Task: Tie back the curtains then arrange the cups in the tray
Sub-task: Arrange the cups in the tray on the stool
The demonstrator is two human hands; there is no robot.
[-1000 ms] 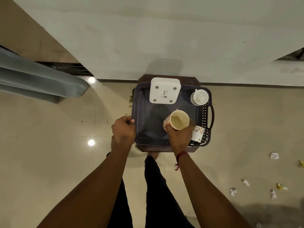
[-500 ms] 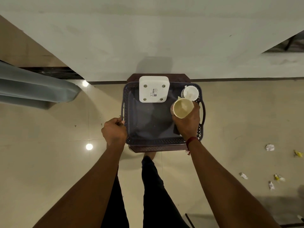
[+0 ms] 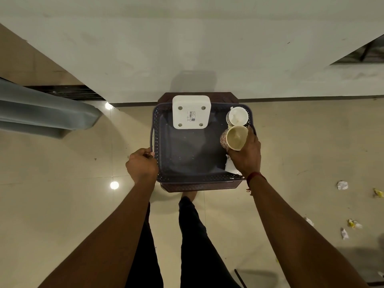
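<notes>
The right hand holds a cup over the tray; the left hand grips its rim.

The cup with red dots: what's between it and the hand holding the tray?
In the head view, only bare floor of the dark perforated plastic tray lies between the red-dotted cream cup in the right hand and the left hand.

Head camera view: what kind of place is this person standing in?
Probably a lived-in room, in a home or an office: a glossy tiled floor, a grey curtain hanging at the left, and a plastic tray of cups on a small dark stand against a plain wall.
</notes>
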